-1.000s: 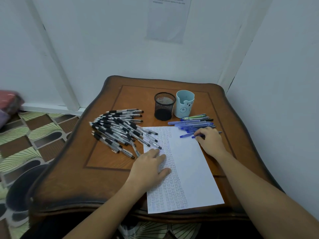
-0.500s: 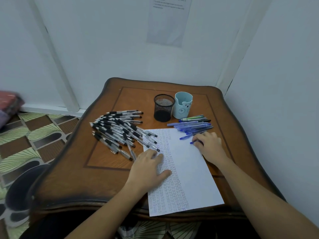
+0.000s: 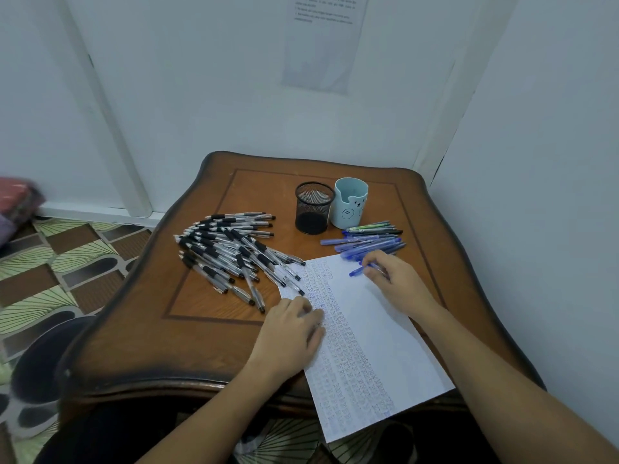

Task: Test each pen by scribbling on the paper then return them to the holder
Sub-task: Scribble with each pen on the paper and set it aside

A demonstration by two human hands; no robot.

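Right hand (image 3: 398, 283) pinches a blue pen (image 3: 356, 272), barrel mostly hidden; left hand (image 3: 293, 333) lies flat on paper (image 3: 375, 329).

Head view looks steeply down, close over table (image 3: 207, 343).

A brown wooden table (image 3: 207, 329) with a wavy dark rim and a thin inlaid rectangle stood pushed into a corner of the room. At twelve o'clock rose a plain pale back wall (image 3: 207, 95), and high on it hung a printed sheet (image 3: 321, 45) whose text was too small to read. A second pale wall (image 3: 536, 162) closed the three o'clock side. At ten o'clock a white post (image 3: 110, 128) ran down to a white baseboard (image 3: 93, 214). The floor (image 3: 67, 262), from seven to nine o'clock, carried green fan-patterned and brown tiles with dark ovals. A blurred pink and purple bundle (image 3: 16, 199) lay at nine o'clock. The light was even, soft and bluish.
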